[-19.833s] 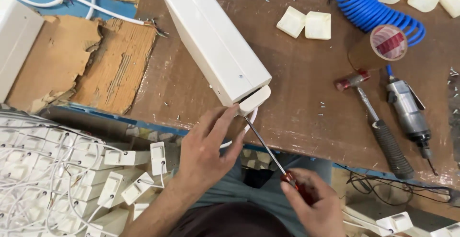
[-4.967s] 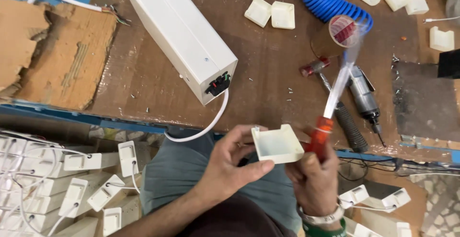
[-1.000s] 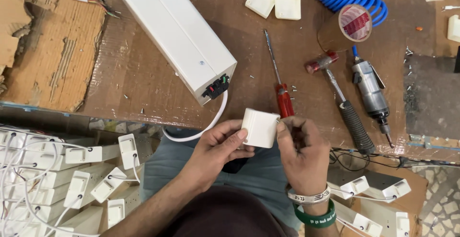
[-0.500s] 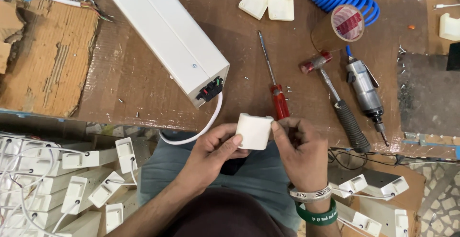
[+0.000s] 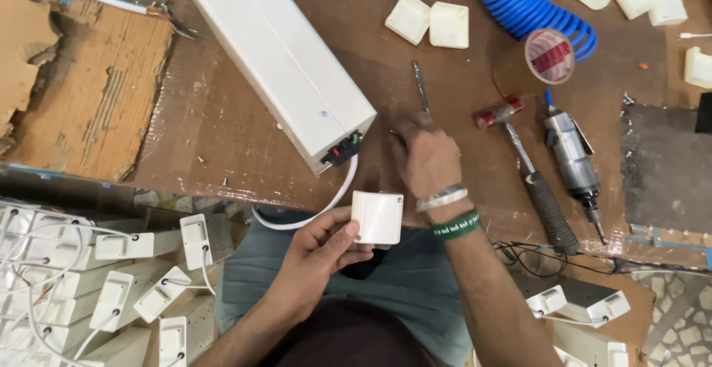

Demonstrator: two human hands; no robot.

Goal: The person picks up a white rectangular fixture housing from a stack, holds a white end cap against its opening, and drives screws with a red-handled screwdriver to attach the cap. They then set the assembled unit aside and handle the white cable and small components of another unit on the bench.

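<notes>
**White cap in one hand, screwdriver under the other**

At the far left of the brown, scuffed wooden counter lies a torn slab of corrugated cardboard, its ribbed core showing. Below the counter's near edge, at the left, sits a heap of small white plastic housings with thin white cords.

A long, smooth white box runs slantwise across the counter; its near end is open, showing a dark connector with red and green dots, and a white cable loops out from it over the edge.

The left hand is held near the body, just off the counter's edge, its grip closed on a small square white cap with rounded corners, thumb on its face.

The right hand, with a metal bangle and a green band at the wrist, lies on the counter over the handle of a screwdriver; only the thin steel shaft shows, and whether that grip is closed I cannot tell.

Farther off lie two more white caps. To the right are a hammer with a ribbed black handle, a grey air tool, a roll of tape and a coiled blue hose.
</notes>
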